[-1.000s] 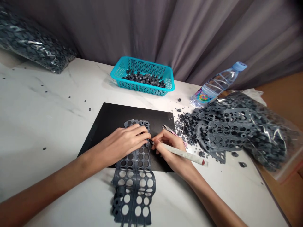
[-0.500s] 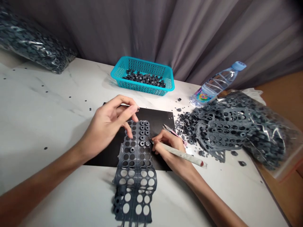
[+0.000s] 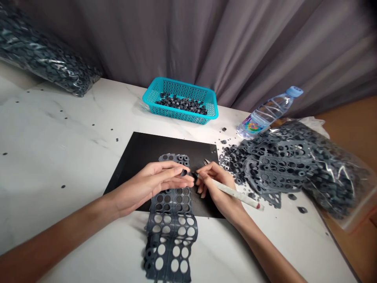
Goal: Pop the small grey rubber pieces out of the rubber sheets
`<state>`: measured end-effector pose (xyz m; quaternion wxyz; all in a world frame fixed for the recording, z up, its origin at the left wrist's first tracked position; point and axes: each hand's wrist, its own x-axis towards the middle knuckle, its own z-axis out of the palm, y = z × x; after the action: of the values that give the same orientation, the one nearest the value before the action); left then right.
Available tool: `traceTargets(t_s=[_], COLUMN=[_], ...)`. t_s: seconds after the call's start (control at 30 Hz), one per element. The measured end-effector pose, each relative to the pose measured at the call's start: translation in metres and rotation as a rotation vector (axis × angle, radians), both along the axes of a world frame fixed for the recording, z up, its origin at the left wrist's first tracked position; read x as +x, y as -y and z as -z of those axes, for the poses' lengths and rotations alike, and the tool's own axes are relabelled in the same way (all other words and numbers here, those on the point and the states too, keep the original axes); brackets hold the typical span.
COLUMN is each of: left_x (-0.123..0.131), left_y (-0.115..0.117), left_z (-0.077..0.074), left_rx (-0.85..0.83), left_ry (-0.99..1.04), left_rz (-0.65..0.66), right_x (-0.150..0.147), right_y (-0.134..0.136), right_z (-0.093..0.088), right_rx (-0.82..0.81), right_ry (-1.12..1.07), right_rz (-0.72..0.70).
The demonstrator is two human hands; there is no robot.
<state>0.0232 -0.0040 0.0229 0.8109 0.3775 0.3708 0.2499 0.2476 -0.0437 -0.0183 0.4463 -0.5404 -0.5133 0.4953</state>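
Observation:
Between the fingertips of my left hand (image 3: 159, 179) is a small black rubber bushing (image 3: 183, 172). That hand hovers over the perforated black rubber sheet (image 3: 186, 221), hiding its middle. My right hand (image 3: 216, 181) grips a pale, pen-like tool (image 3: 232, 192) with a red mark at its rear end; its dark tip points toward the bushing, and I cannot tell whether they touch. Several bushings (image 3: 183, 158) sit in the sheet's far end. Under the sheet's upper part lies a black mat (image 3: 126, 167). Metal tips of another tool (image 3: 206, 161) show behind my right hand.
A turquoise basket (image 3: 179, 116) holding black bushings stands at the back. To the right are a water bottle (image 3: 268, 112), loose rubber pieces (image 3: 234, 157), punched sheets (image 3: 279, 169) and a clear bag (image 3: 332, 177). Another filled bag (image 3: 55, 67) lies at the back left.
My left hand has come down and right, bringing the bushing near the tool's tip and covering the middle of the sheet. My right hand keeps its grip on the tool. The view has shifted slightly.

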Motion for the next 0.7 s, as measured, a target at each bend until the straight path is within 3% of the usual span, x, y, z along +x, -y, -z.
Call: traceTargets(t_s=[0.33, 0.7], left_x=[0.0005, 0.0018], left_y=[0.0012, 0.0028], left_z=[0.006, 0.0021], left_rx=[0.025, -0.001], left_ry=[0.06, 0.057], left_rz=[0.037, 0.036], right_x=[0.0011, 0.0009], right_y=[-0.0006, -0.0006], right_z=[0.0025, 0.0], right_rx=[0.012, 0.009], right_ry=[0.031, 0.04], right_rz=[-0.021, -0.04])
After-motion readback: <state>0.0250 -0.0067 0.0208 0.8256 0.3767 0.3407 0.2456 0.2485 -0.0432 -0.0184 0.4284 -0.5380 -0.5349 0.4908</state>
